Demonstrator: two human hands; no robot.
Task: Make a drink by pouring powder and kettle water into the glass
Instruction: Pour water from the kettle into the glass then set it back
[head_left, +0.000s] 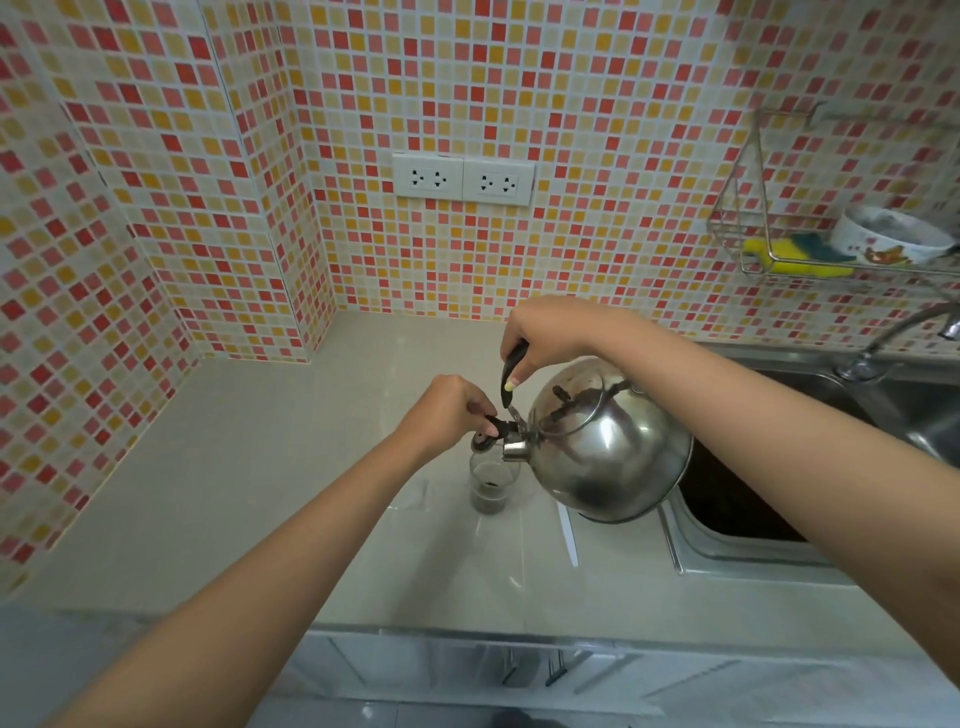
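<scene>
A steel kettle (608, 447) is tilted to the left above the counter, its spout just over a clear glass (491, 483). Dark powder lies in the bottom of the glass. My right hand (545, 338) grips the kettle's black handle from above. My left hand (447, 410) pinches the black spout cap (488, 439), which is flipped open beside the spout. The glass stands upright on the beige counter (260, 493), and the spout and cap partly hide its rim.
A steel sink (753, 519) with a tap (883, 343) lies to the right, under the kettle's base. A wire rack (779, 260) on the tiled wall holds a sponge and a bowl. Two sockets (462, 179) sit on the back wall.
</scene>
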